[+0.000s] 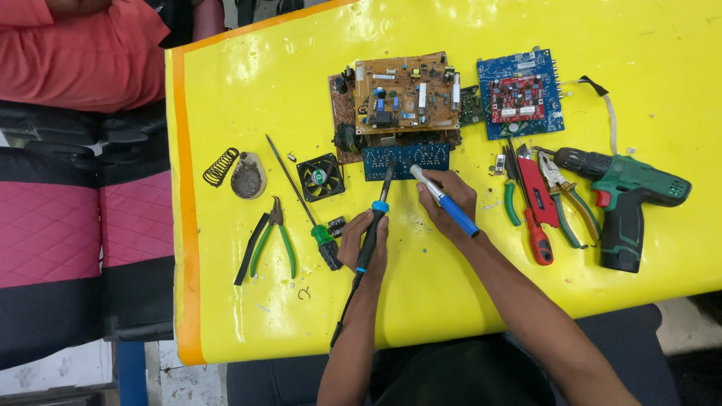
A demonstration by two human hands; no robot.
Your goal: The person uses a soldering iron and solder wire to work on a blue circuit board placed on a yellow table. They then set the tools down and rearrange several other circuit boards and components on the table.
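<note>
Soldering iron (371, 233) gripped in my left hand (363, 244), blue desoldering pump (445, 201) in my right hand (451, 199); tips nearly on the small blue board (406, 160) mid-bench (451, 301); next comes steady contact, I judge

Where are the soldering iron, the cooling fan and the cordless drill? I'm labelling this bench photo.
soldering iron (370, 237), head view, on its black handle in the left hand.
cooling fan (320, 177), head view, on its hub.
cordless drill (628, 189), head view, on its green body.

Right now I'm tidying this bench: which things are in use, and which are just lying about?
In use:
left hand holding soldering iron
right hand holding blue-handled tool
small blue circuit board

Lying about:
green drill
red pliers
small fan
green-handled pliers
screwdriver
brown circuit board
</note>
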